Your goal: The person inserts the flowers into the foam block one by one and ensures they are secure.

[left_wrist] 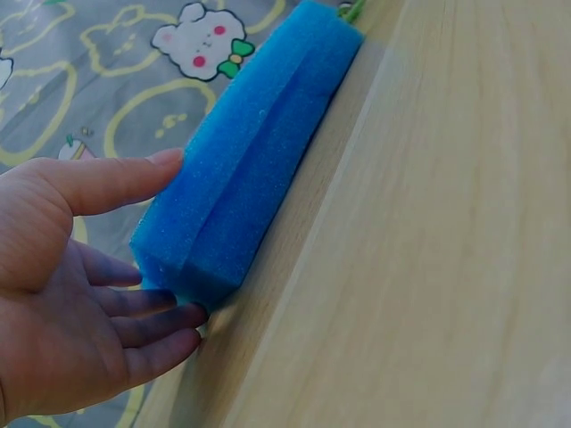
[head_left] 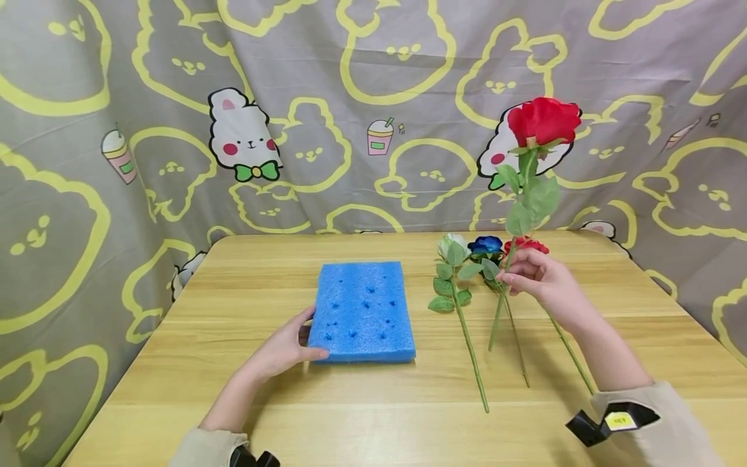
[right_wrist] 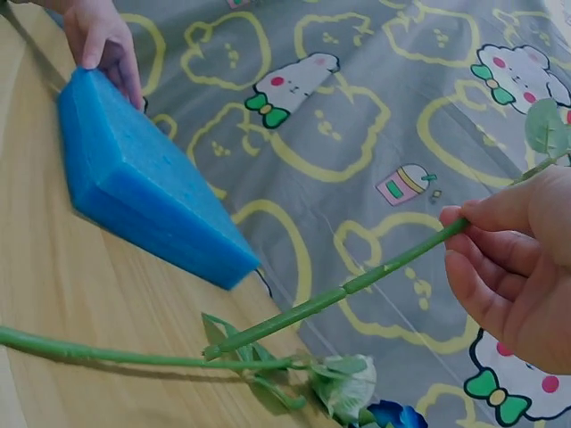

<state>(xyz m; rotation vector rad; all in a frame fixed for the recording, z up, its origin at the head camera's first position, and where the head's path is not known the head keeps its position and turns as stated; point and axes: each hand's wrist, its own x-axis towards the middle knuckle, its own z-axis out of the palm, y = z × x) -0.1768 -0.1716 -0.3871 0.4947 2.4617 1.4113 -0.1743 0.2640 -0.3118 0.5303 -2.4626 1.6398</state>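
My right hand (head_left: 545,282) pinches the green stem of a red artificial rose (head_left: 545,122) between thumb and fingers. The rose is upright, slightly tilted, its bloom high against the curtain; in the right wrist view the stem's lower end (right_wrist: 214,350) points down-left. A blue foam block (head_left: 362,311) with several small holes in its top lies flat on the table. My left hand (head_left: 288,344) holds the block's near left corner, thumb along the front side and fingers at the left side, as the left wrist view (left_wrist: 98,285) also shows.
On the wooden table (head_left: 233,285), right of the block, lie a white rose (head_left: 452,248), a blue rose (head_left: 486,245) and another red rose (head_left: 528,244), stems toward me. A grey curtain (head_left: 327,58) with yellow cartoon outlines hangs behind the table and at both sides.
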